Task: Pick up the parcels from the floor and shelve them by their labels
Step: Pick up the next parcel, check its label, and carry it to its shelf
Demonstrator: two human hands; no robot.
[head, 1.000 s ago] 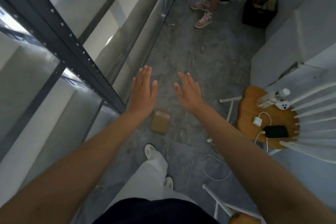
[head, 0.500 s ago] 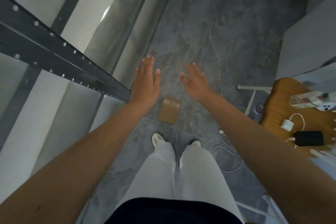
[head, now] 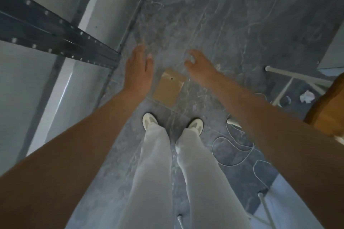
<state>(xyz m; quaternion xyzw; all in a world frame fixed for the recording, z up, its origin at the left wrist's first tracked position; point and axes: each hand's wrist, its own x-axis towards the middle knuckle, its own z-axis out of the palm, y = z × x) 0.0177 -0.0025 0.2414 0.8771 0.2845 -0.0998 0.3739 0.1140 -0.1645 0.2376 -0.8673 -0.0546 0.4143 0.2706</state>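
Note:
A small flat brown cardboard parcel (head: 169, 87) lies on the grey marbled floor just ahead of my feet. My left hand (head: 138, 69) hovers above and to the left of it, palm down, fingers stretched, holding nothing. Above and to the right of the parcel is my right hand (head: 200, 65), fingers spread and slightly blurred, also empty. Neither hand touches the parcel. The dark metal shelf frame (head: 55, 33) with perforated rails stands at my left.
My white shoes (head: 149, 121) and pale trousers stand right behind the parcel. White cables (head: 232, 147) loop on the floor at the right. A wooden stool (head: 327, 106) with white legs and a crumpled paper (head: 306, 96) lie at the far right.
The view has tilted further down and the other person's feet have left the frame. Both hands have lowered toward the parcel, which now lies between them.

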